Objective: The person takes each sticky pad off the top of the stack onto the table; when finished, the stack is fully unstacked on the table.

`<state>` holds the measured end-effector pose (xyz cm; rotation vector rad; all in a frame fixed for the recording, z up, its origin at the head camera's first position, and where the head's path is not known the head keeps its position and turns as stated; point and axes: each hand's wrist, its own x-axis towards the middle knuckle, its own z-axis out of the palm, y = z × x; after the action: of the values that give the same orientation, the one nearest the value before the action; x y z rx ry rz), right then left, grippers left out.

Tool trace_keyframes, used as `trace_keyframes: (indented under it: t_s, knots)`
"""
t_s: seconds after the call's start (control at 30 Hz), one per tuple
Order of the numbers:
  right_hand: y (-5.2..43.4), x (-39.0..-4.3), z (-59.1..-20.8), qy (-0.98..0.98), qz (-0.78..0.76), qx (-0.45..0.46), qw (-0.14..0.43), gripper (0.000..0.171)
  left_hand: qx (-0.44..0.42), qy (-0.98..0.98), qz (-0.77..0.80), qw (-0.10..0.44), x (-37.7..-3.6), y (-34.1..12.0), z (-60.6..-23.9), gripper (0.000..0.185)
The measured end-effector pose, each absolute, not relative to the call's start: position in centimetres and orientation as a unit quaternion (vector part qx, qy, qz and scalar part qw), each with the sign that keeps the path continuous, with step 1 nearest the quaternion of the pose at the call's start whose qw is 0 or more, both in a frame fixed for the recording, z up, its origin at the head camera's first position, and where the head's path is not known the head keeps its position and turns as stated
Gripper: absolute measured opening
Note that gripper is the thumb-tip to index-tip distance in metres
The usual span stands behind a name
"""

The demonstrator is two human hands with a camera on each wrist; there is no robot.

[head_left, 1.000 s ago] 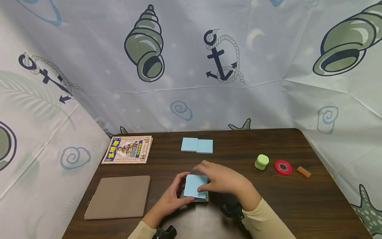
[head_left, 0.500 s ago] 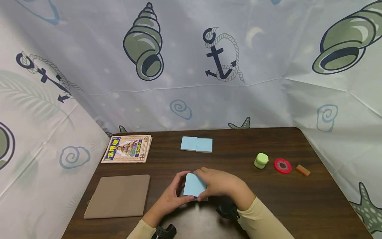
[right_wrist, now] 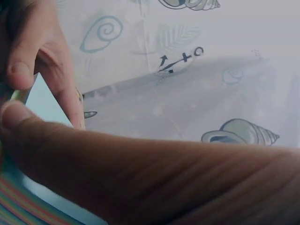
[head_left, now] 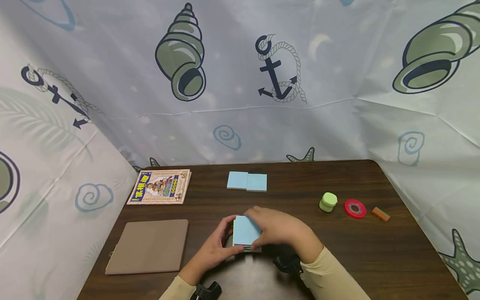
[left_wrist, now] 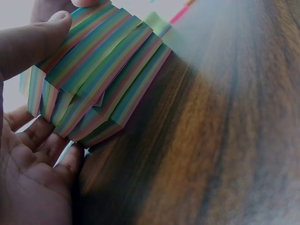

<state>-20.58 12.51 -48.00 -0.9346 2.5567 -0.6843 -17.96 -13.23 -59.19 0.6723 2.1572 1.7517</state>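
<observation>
Squaring up vs 0.5 s ago: sticky-note pad [head_left: 245, 232] less tilted, long axis now front-to-back on surface [head_left: 337, 250]. Left hand [head_left: 215, 250] + right hand [head_left: 279, 229] both grip pad.

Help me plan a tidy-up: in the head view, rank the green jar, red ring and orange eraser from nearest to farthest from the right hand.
1. Green jar, right of the right hand.
2. Red ring, beyond the jar.
3. Orange eraser, closest to the table's right edge.
</observation>
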Motion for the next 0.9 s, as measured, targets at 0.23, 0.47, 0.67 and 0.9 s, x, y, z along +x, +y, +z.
trace_keyframes:
  t_s: [0.23,0.47,0.67,0.9]
  knots:
    - [13.1,-21.2,-47.9,0.909,-0.244,-0.312,0.126,0.080,0.225,0.751,0.603,0.150,-18.0,-13.2,-59.1,0.085]
    - [13.7,-21.6,-47.7,0.911,-0.256,-0.305,0.109,0.075,0.209,0.754,0.602,0.158,-18.0,-13.2,-59.1,0.084]
    - [14.4,-21.9,-47.1,0.905,-0.275,-0.311,0.088,0.061,0.214,0.755,0.600,0.156,-18.0,-13.2,-59.3,0.084]
    - [15.6,-22.3,-47.1,0.908,-0.302,-0.288,0.041,0.047,0.250,0.739,0.610,0.140,-18.1,-13.2,-59.4,0.086]
